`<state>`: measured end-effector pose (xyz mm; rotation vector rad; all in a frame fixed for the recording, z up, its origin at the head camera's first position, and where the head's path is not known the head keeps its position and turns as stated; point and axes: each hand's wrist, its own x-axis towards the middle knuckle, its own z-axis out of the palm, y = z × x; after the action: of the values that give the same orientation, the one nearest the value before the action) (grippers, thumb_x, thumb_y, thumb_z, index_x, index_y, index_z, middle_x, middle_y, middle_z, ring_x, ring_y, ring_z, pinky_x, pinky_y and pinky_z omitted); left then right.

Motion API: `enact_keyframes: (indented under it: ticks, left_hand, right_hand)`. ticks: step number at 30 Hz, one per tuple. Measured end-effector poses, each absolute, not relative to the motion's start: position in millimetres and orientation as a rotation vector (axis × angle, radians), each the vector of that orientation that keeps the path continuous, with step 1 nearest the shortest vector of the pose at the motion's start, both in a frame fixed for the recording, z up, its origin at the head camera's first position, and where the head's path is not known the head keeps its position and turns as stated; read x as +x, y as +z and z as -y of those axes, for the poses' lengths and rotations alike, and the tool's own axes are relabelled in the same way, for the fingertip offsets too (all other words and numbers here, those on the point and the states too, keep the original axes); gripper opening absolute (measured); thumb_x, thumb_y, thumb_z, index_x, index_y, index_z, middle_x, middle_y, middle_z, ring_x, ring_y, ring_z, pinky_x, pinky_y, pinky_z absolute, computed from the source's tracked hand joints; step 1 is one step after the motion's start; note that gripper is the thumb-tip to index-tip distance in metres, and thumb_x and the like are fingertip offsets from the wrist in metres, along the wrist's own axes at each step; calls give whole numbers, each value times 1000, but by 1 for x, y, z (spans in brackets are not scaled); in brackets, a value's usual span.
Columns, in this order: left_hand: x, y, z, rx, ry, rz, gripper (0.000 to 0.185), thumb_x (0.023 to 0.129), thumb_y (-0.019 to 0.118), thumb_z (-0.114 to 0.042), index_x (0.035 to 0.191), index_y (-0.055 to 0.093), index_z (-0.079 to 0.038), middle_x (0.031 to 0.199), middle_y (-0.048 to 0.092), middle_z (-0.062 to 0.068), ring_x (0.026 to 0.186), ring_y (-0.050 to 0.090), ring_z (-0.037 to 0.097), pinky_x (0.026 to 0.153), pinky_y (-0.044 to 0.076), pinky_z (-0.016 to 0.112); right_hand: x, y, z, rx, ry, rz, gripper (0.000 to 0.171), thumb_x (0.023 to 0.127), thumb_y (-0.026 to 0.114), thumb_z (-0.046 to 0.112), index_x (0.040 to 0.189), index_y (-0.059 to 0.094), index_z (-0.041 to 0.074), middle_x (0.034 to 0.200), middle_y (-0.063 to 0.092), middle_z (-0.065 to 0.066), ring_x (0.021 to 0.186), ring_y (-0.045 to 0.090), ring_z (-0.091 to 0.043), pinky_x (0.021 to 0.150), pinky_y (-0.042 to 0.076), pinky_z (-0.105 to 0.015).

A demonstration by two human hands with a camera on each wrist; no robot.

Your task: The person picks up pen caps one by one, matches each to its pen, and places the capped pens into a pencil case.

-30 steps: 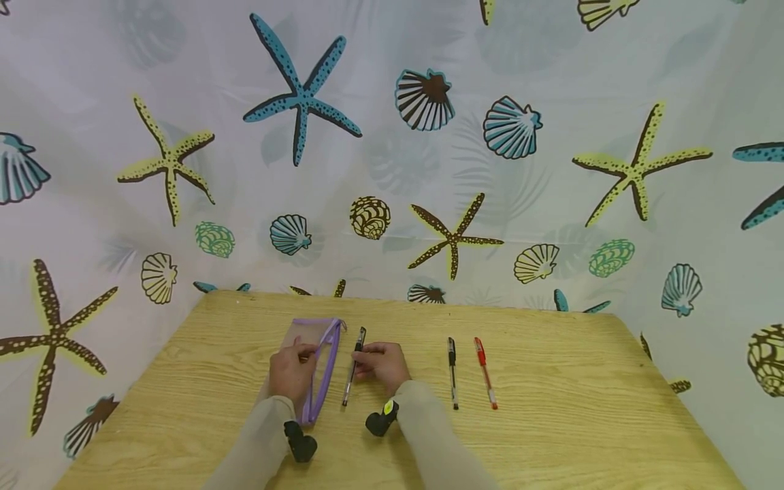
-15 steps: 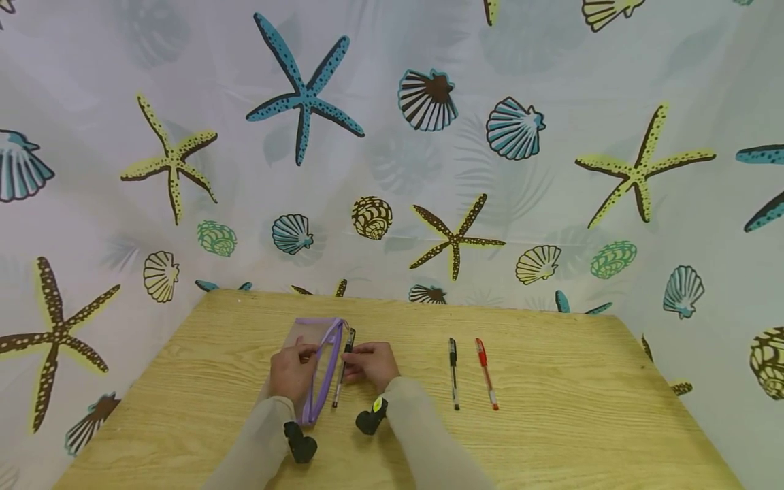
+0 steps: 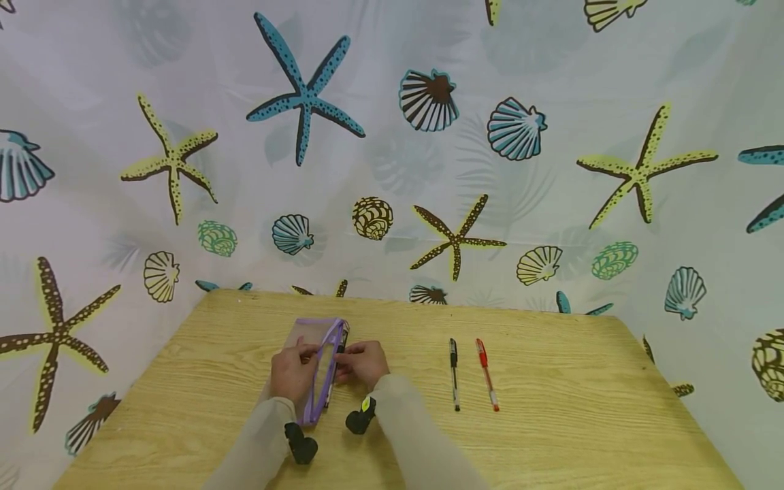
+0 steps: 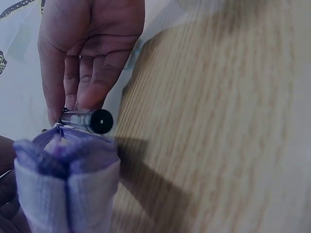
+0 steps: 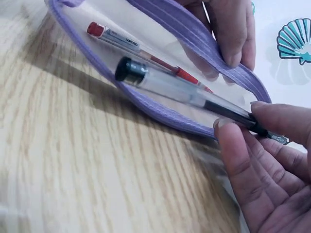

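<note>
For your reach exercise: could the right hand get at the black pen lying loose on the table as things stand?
Probably not at once. The right hand pinches another pen at the pouch mouth. Once it lets go, bare table lies between it and the loose black pen, with nothing in the way.

Matt grained wood table (image 3: 551,408); clear glossy plastic pen (image 5: 184,92) (pouch (image 5: 165,19) edging: purple cloth).

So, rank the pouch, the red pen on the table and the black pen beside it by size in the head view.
1. Pouch, clearly largest.
2. Red pen and black pen: they look alike in length, side by side, so no ranking between them.
</note>
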<state>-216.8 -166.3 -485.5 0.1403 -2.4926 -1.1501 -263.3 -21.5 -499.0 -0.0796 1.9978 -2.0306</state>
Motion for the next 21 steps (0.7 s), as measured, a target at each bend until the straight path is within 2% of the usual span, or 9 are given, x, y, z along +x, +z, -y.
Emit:
enact_keyframes:
  ticks: [4,8,15,21]
  left_hand:
    - [-217,-486,166,135,-1156,2474,17,83,66,0,98,75,3,85,72,15,78,69,28,71,54,43]
    - [-218,-487,166,134,-1153,2471,17,83,66,-1,97,75,2,85,72,14,79,69,27,71,54,41]
    - [-218,-487,165,115,-1132,2463,16,82,66,2,96,75,2,84,72,14,77,69,28,70,54,41]
    - [-218,-486,165,154,-1132,2477,16,83,66,2,96,75,2,83,72,14,76,69,27,70,54,41]
  right_hand:
    - [-264,-499,26,-51,-2024,-2020,20,85,70,1,99,65,-12,75,70,-18,56,66,-17,55,56,-31]
    - [-264,-500,32,-51,-2014,-2044,18,85,71,3,96,66,-11,74,70,-18,55,66,-16,55,56,-31]
    - [-263,-501,36,-90,-2041,-1992,17,88,67,5,97,68,-10,82,70,-21,64,69,-21,60,57,-33]
    - [-262,-498,31,-152,-2032,-1986,17,90,64,5,99,68,-9,81,71,-17,66,70,-20,62,57,-32]
